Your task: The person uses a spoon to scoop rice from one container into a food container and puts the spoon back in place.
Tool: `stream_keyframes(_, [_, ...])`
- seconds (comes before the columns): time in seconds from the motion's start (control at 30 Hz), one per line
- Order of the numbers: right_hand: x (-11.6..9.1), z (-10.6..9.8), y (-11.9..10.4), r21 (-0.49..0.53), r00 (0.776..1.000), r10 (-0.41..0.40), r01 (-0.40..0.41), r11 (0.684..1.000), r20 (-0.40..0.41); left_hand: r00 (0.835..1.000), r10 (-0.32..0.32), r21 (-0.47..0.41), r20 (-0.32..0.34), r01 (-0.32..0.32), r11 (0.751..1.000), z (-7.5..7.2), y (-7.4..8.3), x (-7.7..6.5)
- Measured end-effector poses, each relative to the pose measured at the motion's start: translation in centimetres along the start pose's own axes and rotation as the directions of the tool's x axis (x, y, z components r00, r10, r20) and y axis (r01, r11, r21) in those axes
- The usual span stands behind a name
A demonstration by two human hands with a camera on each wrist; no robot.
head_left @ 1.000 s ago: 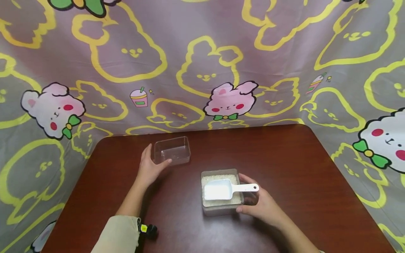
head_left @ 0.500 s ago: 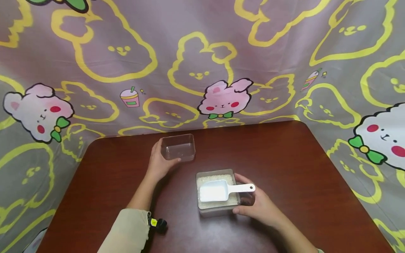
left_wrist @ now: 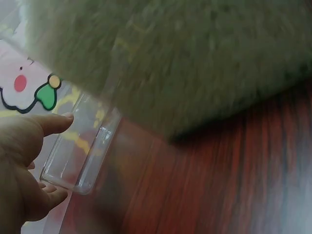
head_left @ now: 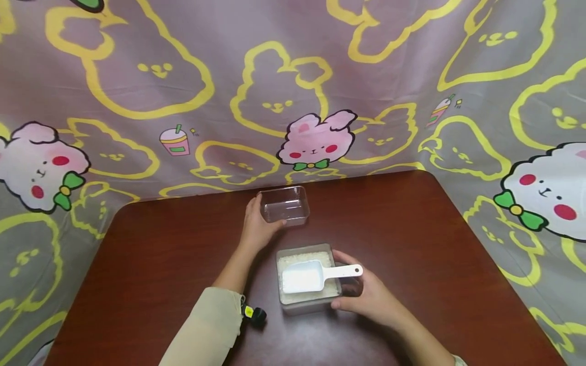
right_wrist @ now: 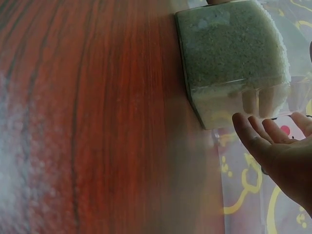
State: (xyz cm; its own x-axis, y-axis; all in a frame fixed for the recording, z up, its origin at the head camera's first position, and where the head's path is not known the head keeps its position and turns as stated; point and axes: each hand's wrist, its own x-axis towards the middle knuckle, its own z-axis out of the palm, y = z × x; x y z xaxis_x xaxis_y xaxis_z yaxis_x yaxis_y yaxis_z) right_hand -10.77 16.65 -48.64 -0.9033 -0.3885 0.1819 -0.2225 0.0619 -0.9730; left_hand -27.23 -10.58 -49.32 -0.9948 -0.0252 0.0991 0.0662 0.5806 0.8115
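In the head view, my left hand grips the left side of a clear plastic box near the table's back edge, thumb at its near side and fingers at its far side. Rice fills much of a second clear container closer to me. My right hand holds that container's right side between thumb and fingers. A white scoop lies over the rice, its handle pointing right above my right hand. The right wrist view has several fingers at the container's wall.
Both containers stand on a dark red-brown wooden table. A cartoon-printed curtain hangs closely around its back and sides. A black and yellow wrist device sticks out at my left cuff.
My left hand has moved right and away, carrying the clear box along to a spot behind the rice container. My right hand keeps its place on the rice container. The head view has shifted slightly.
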Motion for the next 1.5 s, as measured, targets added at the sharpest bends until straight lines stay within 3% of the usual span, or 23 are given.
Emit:
stream_keyframes(0.33, [0.1, 0.1, -0.1, -0.02, 1.0, 0.006, -0.006, 1.0, 0.001, 0.999, 0.048, -0.027, 0.005, -0.048, 0.998, 1.0, 0.7, -0.2])
stream_keyframes(0.57, [0.0, 0.0, 0.0, -0.013, 1.0, 0.0, 0.0, 1.0, 0.003, 0.998, 0.05, -0.072, 0.025, -0.048, 0.996, -0.1, 0.6, -1.2])
stream_keyframes(0.67, [0.0, -0.1, 0.0, -0.019, 1.0, -0.007, 0.007, 1.0, 0.01, 0.998, 0.06, -0.106, 0.023, -0.057, 0.993, -1.3, 0.7, -2.4])
stream_keyframes(0.83, [0.1, -0.2, 0.1, -0.015, 1.0, 0.0, 0.0, 1.0, 0.013, 0.983, 0.177, -0.21, 0.048, -0.164, 0.964, -3.2, 0.8, -5.5])
stream_keyframes(0.97, [0.2, 0.2, 0.1, 0.003, 1.0, 0.025, -0.025, 1.0, -0.004, 0.951, 0.29, -0.31, 0.11, -0.244, 0.919, -4.4, 0.9, -8.9])
stream_keyframes(1.07, [0.1, 0.5, 0.1, 0.013, 0.998, 0.05, -0.05, 0.999, -0.029, 0.915, 0.365, -0.365, 0.172, -0.285, 0.886, -4.7, 0.9, -11.4])
stream_keyframes(1.17, [0.1, 0.6, -0.1, 0.012, 0.996, 0.066, -0.065, 0.998, -0.055, 0.895, 0.378, -0.352, 0.239, -0.282, 0.892, -4.6, 1.2, -13.6])
stream_keyframes(1.3, [0.2, 0.8, -0.3, 0.0, 0.994, 0.076, -0.076, 0.997, -0.075, 0.898, 0.346, -0.306, 0.271, -0.26, 0.916, -4.2, 1.6, -15.1])
stream_keyframes(1.5, [0.8, 1.5, -0.2, 0.009, 0.995, 0.075, -0.075, 0.997, -0.063, 0.908, 0.346, -0.293, 0.235, -0.273, 0.916, -4.1, 1.7, -15.1])
